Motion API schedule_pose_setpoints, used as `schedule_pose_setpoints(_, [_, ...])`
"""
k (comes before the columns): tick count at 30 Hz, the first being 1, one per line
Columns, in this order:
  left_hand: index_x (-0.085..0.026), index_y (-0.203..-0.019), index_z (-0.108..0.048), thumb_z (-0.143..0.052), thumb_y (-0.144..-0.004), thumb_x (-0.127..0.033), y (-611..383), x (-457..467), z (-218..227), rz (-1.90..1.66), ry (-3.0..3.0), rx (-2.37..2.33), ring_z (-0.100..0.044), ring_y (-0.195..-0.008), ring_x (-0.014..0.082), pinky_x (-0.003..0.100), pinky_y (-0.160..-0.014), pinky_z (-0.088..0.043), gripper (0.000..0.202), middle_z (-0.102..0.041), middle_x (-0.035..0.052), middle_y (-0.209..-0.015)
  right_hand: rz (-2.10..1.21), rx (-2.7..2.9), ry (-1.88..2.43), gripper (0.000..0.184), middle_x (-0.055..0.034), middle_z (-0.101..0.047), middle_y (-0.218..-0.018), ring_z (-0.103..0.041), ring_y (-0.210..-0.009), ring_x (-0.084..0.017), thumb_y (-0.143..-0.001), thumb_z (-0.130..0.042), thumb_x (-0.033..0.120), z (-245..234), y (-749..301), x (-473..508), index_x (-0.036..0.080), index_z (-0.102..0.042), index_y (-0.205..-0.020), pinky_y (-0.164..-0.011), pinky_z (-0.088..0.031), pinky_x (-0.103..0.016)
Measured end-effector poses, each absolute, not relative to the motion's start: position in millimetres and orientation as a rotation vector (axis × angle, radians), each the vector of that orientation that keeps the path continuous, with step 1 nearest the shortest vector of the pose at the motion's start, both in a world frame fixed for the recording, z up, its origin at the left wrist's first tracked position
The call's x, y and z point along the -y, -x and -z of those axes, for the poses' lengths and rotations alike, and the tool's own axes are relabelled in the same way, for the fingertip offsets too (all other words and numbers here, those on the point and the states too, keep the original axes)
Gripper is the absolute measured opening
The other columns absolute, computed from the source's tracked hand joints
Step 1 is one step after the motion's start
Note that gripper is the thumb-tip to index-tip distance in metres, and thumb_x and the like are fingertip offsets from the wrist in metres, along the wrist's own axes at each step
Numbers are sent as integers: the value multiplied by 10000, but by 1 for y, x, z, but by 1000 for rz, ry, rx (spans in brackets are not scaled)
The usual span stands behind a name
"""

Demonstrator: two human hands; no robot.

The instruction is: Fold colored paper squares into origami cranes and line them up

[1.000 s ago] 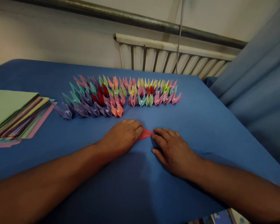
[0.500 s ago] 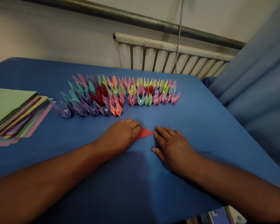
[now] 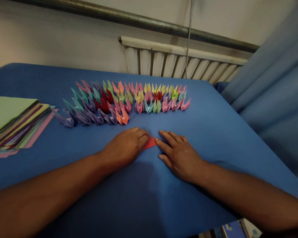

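A small red folded paper [image 3: 150,142] lies flat on the blue table [image 3: 213,132] between my hands. My left hand [image 3: 126,145] lies palm down on its left part, fingers together and pressing it onto the cloth. My right hand [image 3: 177,153] is flat with fingers stretched out, its fingertips on the paper's right end. Most of the paper is hidden under my fingers. Behind my hands stand rows of folded paper cranes [image 3: 124,100] in many colours.
A fanned stack of coloured paper sheets [image 3: 15,124] lies at the left edge. A white radiator [image 3: 178,62] and a grey pipe [image 3: 139,21] run along the wall behind the table. A blue curtain [image 3: 275,82] hangs at the right.
My right hand has slid left over the red paper's tip, so less of the paper shows. My left hand has stayed put.
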State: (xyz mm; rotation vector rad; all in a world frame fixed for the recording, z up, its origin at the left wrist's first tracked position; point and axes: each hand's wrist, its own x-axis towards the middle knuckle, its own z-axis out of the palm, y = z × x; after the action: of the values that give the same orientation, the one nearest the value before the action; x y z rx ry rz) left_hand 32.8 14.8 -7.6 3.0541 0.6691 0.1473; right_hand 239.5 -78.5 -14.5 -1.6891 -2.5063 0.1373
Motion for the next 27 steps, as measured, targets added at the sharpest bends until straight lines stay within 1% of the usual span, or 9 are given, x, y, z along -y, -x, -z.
schedule_pose_setpoints(3, [-118,-1046,-629,-405,-960,-217,-33,-14,7,-157,-2989,-707,-566,-915,226,358,-831,-464,259,-646,102,-1030,-155,2528,1687,492,-133,-406,-1488,-378,-1344,-317,-965,-418,388,15,-240,78,164,-462,-1401,-1042,-370,-494])
schedule_pose_setpoints(8, [-172,-1080,-615,-440,-960,-299,-32,-15,8,-298,-2789,-710,-556,-989,215,358,-881,-444,247,-633,66,-1077,-148,2415,1709,424,-135,-523,-1390,-489,-1245,-285,-952,-445,341,15,-245,75,122,-569,-1293,-1026,-412,-452])
schedule_pose_setpoints(12, [-202,-992,-620,-528,-920,-342,-31,-19,13,-380,-2628,-720,-549,-1015,201,350,-898,-430,182,-613,42,-1099,-120,2339,1650,351,-127,-605,-1284,-571,-1136,-249,-943,-434,241,16,-249,74,109,-614,-1214,-987,-460,-407])
schedule_pose_setpoints(16, [-203,-900,-616,-599,-866,-348,-30,-21,17,-379,-2523,-792,-546,-1040,204,355,-911,-430,150,-595,40,-1146,-77,2395,1553,351,-132,-610,-1267,-582,-1109,-255,-928,-439,179,14,-246,79,116,-595,-1236,-947,-487,-412])
schedule_pose_setpoints(19, [-199,-858,-615,-627,-838,-342,-31,-23,18,-369,-2500,-813,-544,-1061,212,362,-924,-425,145,-590,42,-1164,-58,2456,1539,334,-136,-617,-1247,-583,-1089,-268,-934,-449,192,11,-242,84,128,-605,-1222,-922,-495,-428])
schedule_pose_setpoints(22, [-196,-837,-618,-610,-848,-328,-32,-24,18,-378,-2477,-825,-551,-1069,208,359,-934,-420,133,-596,43,-1156,-52,2494,1532,325,-146,-615,-1244,-575,-1098,-282,-935,-458,206,9,-240,87,134,-610,-1213,-907,-497,-444])
schedule_pose_setpoints(27, [-185,-785,-620,-571,-860,-289,-37,-23,16,-367,-2447,-872,-575,-1032,207,369,-925,-421,137,-616,52,-1119,-33,2482,1583,353,-184,-534,-1353,-537,-1181,-311,-943,-452,231,9,-235,91,154,-581,-1262,-914,-484,-469])
